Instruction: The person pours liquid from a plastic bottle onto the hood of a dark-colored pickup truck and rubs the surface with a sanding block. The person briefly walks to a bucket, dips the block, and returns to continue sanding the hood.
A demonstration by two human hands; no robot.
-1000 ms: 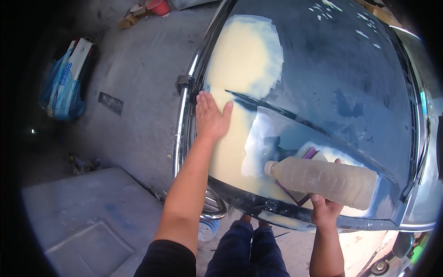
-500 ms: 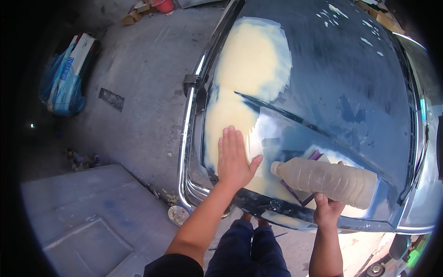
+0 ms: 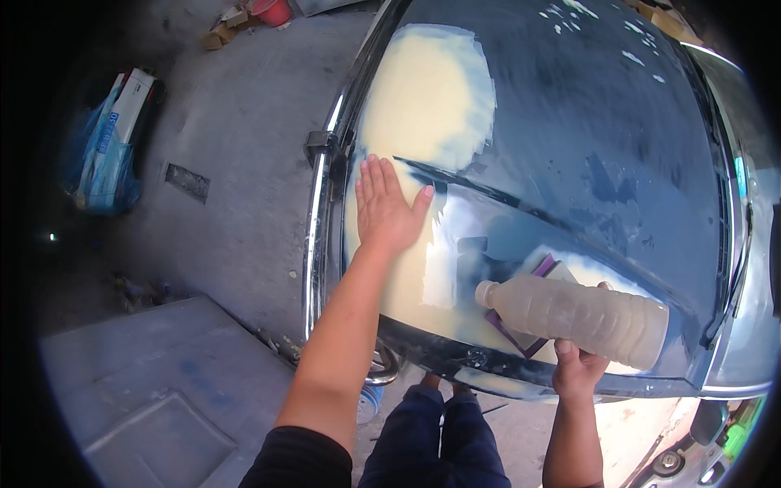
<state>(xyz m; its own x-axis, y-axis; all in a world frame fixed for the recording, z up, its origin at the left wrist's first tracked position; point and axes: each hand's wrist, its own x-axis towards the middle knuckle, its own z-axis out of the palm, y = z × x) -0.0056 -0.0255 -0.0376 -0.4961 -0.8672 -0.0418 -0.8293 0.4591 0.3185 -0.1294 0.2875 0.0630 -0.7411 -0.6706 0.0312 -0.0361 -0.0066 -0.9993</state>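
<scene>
My left hand [image 3: 386,210] lies flat with fingers stretched on a cream patch of body filler [image 3: 390,281] along the front edge of a dark blue car hood [image 3: 561,130]. A second, rounded filler patch [image 3: 427,93] is just beyond my fingertips. My right hand [image 3: 576,370] is wrapped round a ribbed plastic bottle [image 3: 582,313] with cloudy liquid, tilted sideways with its neck to the left. Beneath the bottle is a flat pad with a purple edge [image 3: 521,337], partly hidden; I cannot tell whether it rests on the hood or is held.
A chrome bar [image 3: 314,236] runs along the car's front. On the floor to the left lie a large grey panel [image 3: 154,382] and a white part wrapped in blue plastic [image 3: 114,150]. A red bucket [image 3: 271,10] and cardboard [image 3: 220,36] are at the far end. A can [image 3: 369,403] stands near my feet.
My left hand has slid away from me and slightly left over the filler, staying flat. My right hand and the bottle have barely moved. The view has shifted a little.
</scene>
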